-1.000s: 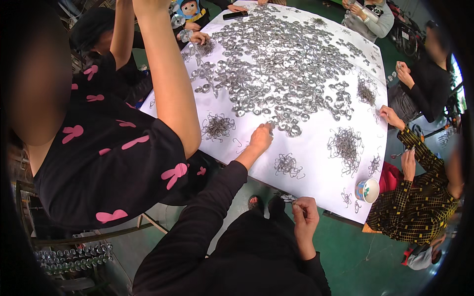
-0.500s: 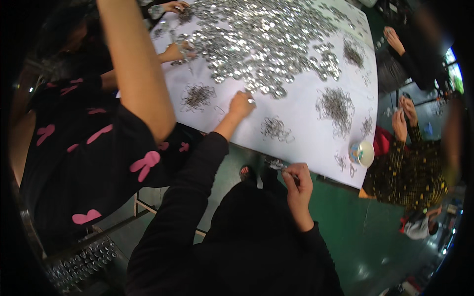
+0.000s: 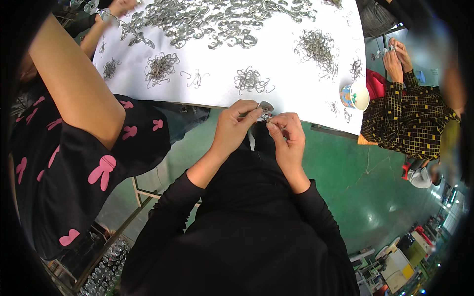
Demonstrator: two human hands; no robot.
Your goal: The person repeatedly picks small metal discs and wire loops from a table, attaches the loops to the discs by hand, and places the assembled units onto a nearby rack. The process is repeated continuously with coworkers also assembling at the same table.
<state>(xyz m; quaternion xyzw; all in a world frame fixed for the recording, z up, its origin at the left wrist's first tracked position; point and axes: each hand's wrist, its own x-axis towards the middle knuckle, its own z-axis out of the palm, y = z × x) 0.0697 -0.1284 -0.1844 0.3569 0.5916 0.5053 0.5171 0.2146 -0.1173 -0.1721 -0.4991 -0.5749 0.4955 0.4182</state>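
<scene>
I am holding both hands side by side over the dark lap, in front of the near edge of the white table (image 3: 306, 104). With the left hand (image 3: 233, 126), I am pinching a shiny disc (image 3: 266, 106) between thumb and forefinger; the grip is sitting closed, and the other fingers are resting bent. The shiny disc is lying tilted between the two hands, at the tips of the left fingers. With the right hand (image 3: 289, 135), I am holding thumb and forefinger together on a small shiny piece (image 3: 269, 117) at the lower side of the disc. I am not able to tell whether this piece is joined to the disc, as it is showing too small.

Across the far part of the table, a pile of discs (image 3: 202, 22) is spreading. Nearest the hands, a heap of hooks (image 3: 251, 80) is resting inside the near edge. A second heap (image 3: 161, 68) is lying to its left, and a larger heap (image 3: 318, 49) is lying to its right, farther back. A paper cup (image 3: 355, 95) is standing near the right corner.
</scene>
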